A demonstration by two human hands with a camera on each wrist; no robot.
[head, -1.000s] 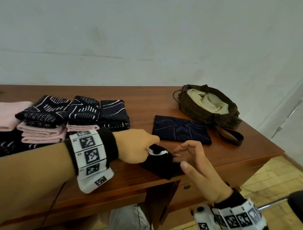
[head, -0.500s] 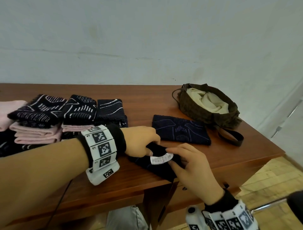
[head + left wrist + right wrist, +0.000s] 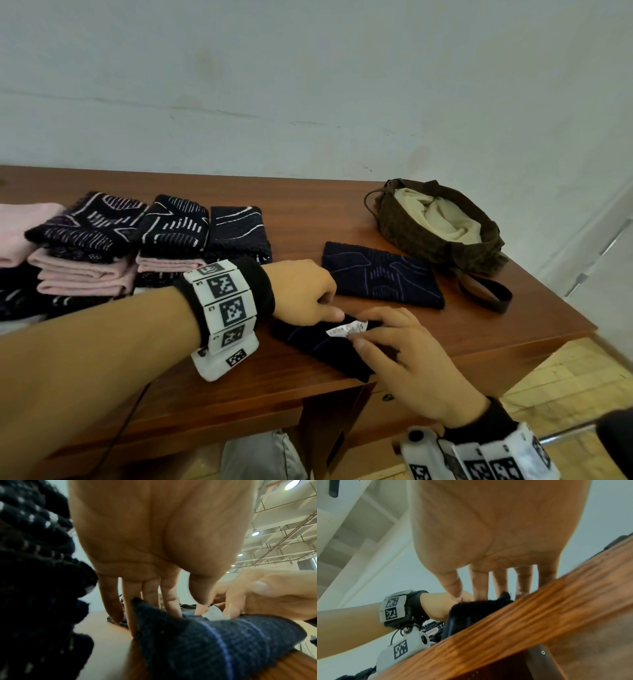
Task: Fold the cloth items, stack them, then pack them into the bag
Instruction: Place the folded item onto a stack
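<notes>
— Two hands meet on one dark navy cloth [image 3: 325, 346] at the table's [image 3: 308, 212] front edge, about six o'clock from the bag [image 3: 428, 236]. Where does each sit?

— Left hand [image 3: 305, 291] at the cloth's nine o'clock end, fingers pointing down onto the fabric; from its wrist camera they look fairly straight, tips touching the cloth [image 3: 214, 642]. Whether they grip it, I cannot tell.

— And the right?

— Right hand [image 3: 407, 370] comes in from five o'clock, fingers bent over the cloth, thumb and forefinger pinching the white label [image 3: 347, 329] sewn to it.

— Other cloths?

— One folded navy cloth [image 3: 380, 274] lies flat at twelve o'clock from the hands, just beside the bag's strap [image 3: 486, 294]. Folded stacks [image 3: 102, 246], dark patterned and pink pieces, stand at ten o'clock, along the table's left part.

— The bag?

— Brown, standing open at two o'clock near the table's far right corner, with a pale lining [image 3: 438, 216] showing inside.
</notes>
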